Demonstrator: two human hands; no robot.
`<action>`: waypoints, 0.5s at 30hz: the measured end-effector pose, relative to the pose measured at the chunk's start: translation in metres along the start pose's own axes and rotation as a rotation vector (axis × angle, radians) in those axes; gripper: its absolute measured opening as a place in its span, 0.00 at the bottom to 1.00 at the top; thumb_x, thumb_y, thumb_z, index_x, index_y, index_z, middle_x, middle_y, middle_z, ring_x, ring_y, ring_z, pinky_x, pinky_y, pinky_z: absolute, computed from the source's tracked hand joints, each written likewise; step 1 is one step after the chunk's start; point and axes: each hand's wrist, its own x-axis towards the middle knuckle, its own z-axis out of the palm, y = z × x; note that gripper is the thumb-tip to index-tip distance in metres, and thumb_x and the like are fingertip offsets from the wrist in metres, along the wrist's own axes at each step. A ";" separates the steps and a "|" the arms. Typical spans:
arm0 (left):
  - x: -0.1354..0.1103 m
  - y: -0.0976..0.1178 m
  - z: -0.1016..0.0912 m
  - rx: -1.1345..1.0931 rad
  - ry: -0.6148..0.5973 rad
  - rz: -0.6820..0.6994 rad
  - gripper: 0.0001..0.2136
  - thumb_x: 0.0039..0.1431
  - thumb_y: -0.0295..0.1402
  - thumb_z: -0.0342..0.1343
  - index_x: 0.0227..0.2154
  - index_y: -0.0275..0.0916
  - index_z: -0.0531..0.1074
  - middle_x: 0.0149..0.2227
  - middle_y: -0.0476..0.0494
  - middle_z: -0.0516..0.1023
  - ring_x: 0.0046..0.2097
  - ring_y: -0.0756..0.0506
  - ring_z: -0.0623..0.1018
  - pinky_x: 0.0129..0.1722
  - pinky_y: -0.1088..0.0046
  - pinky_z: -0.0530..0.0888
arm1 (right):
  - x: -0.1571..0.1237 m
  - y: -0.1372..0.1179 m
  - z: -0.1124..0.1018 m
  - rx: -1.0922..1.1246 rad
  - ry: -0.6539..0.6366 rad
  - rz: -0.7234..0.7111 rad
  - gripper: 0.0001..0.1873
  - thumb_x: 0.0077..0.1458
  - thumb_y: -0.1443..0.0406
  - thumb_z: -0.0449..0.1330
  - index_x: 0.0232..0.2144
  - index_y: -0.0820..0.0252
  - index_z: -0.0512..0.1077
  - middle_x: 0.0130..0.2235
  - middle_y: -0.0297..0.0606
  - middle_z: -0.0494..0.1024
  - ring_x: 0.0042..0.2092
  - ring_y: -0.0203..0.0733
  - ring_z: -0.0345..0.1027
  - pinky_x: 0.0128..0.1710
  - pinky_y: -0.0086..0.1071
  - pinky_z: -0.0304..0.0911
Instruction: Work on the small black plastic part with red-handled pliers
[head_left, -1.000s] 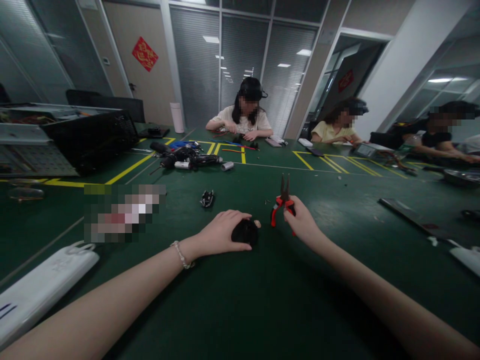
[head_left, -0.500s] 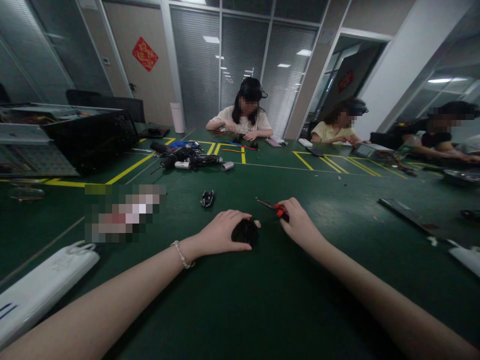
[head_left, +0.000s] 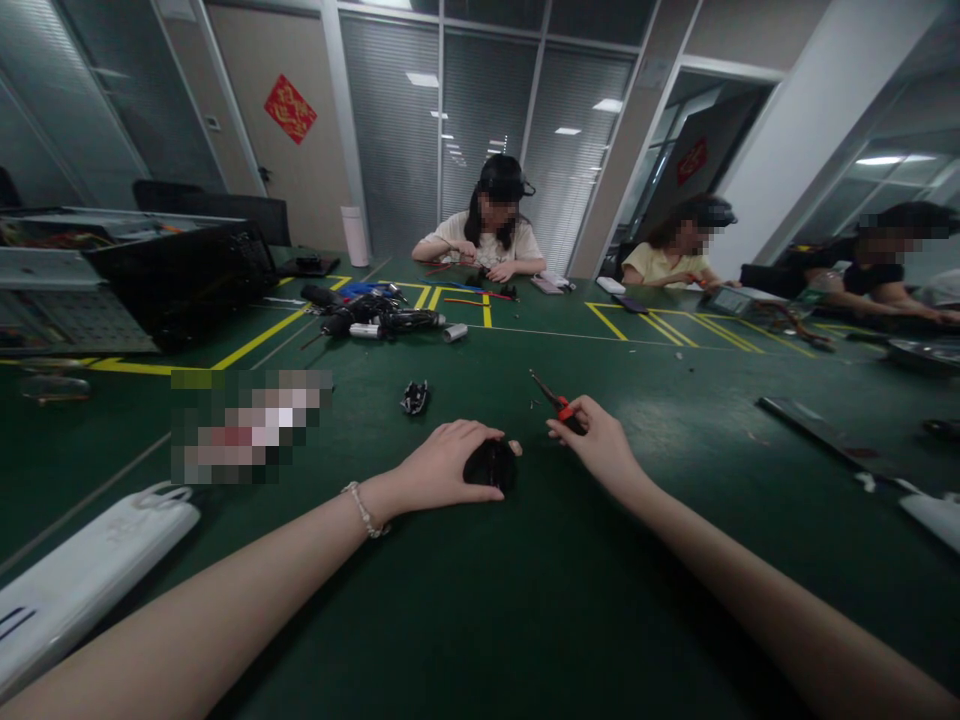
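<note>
My left hand point(head_left: 442, 465) lies over a small black rounded object point(head_left: 491, 464) on the green table, fingers wrapped round its left side. Just to the right, my right hand point(head_left: 596, 440) is closed on red-handled pliers point(head_left: 553, 397), whose metal jaws point up and to the left, low over the table. A small black part point(head_left: 415, 397) lies on the mat beyond my left hand.
A heap of black tools and a metal cylinder point(head_left: 375, 315) sits further back. A black case point(head_left: 180, 275) stands at the left, a white flat device point(head_left: 82, 575) at the near left. Three people work at the far side. A dark strip point(head_left: 817, 430) lies right.
The pliers went from standing upright with jaws up to lying tilted low, jaws pointing left and away. My right hand shifted slightly; my left hand stayed on the black object.
</note>
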 end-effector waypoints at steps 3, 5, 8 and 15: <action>0.000 0.000 0.000 0.000 -0.003 -0.001 0.30 0.46 0.50 0.54 0.50 0.43 0.57 0.49 0.43 0.65 0.50 0.39 0.64 0.49 0.58 0.61 | 0.002 0.002 -0.003 -0.101 0.046 -0.043 0.10 0.48 0.57 0.53 0.28 0.57 0.64 0.28 0.35 0.71 0.32 0.42 0.67 0.34 0.40 0.61; 0.000 0.000 0.000 0.001 -0.003 -0.002 0.30 0.46 0.50 0.54 0.50 0.43 0.57 0.49 0.43 0.65 0.50 0.39 0.65 0.49 0.58 0.61 | 0.004 0.004 -0.006 -0.211 0.112 -0.112 0.11 0.47 0.57 0.55 0.27 0.58 0.66 0.34 0.40 0.69 0.37 0.44 0.65 0.36 0.41 0.61; 0.000 0.000 -0.001 0.001 -0.010 -0.004 0.29 0.46 0.50 0.54 0.50 0.43 0.57 0.49 0.43 0.65 0.50 0.39 0.64 0.49 0.58 0.61 | 0.007 0.010 -0.006 -0.246 0.156 -0.134 0.12 0.45 0.56 0.56 0.24 0.59 0.66 0.43 0.44 0.65 0.45 0.47 0.61 0.41 0.42 0.59; 0.000 0.002 -0.002 -0.001 -0.012 0.001 0.29 0.46 0.49 0.55 0.50 0.44 0.57 0.49 0.43 0.65 0.50 0.40 0.64 0.49 0.59 0.61 | 0.013 0.023 -0.007 -0.037 0.069 0.068 0.18 0.49 0.52 0.51 0.38 0.57 0.60 0.38 0.40 0.71 0.38 0.43 0.65 0.37 0.40 0.60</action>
